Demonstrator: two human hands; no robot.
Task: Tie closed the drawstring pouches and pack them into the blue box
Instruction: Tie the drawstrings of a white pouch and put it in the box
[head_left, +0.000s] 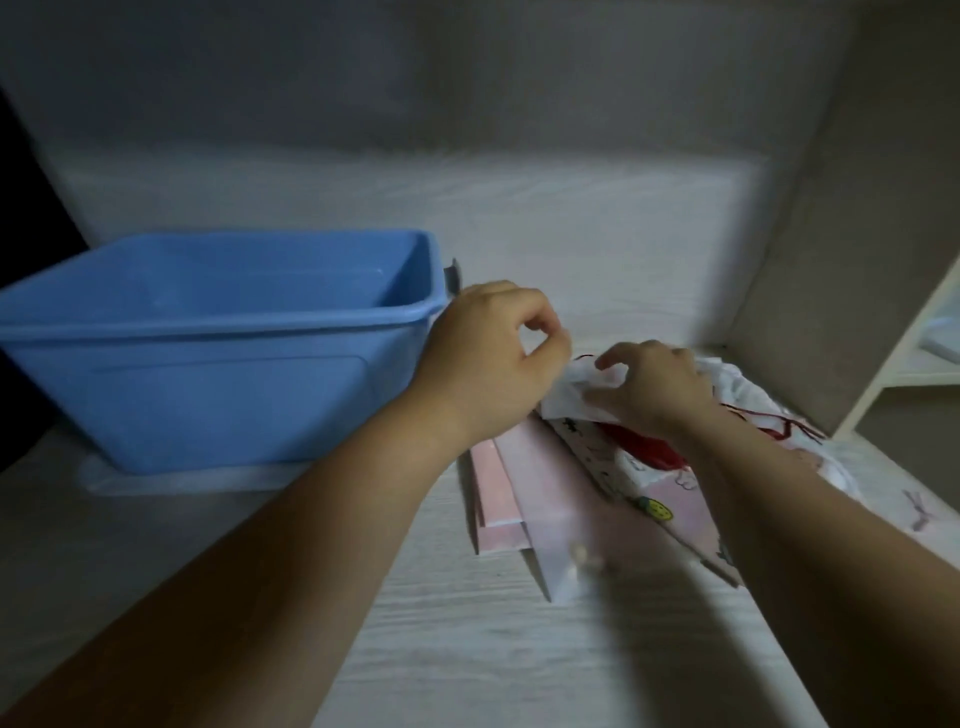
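Pretty much at the very start, I'd say. The blue box (223, 319) sits at the left of the frame, and what shows of its inside has no pouch in it, so nothing looks packed yet.

All the pouches are in a messy pile at centre right on the bench (467, 649). There are a couple of plain pink pouches (524, 478) at the bottom and a printed pouch (665, 499) over them. The white pouch (571, 387) is on top, at the upper end of the pile. Red drawstring (644, 449) spills out loose below it, so I don't think anything there is tied (it's blurry though, grain of salt).

The right hand (654, 392) has its fingers curled down onto the white pouch, bunching up the fabric. The left hand (488, 364) is just left of it with thumb and forefinger curled together like a pinch. I honestly can't tell if it's got the cord, the pouch edge or nothing.

So my read is that the first pouch is being gathered for tying. Every knot and all the packing are left to do.
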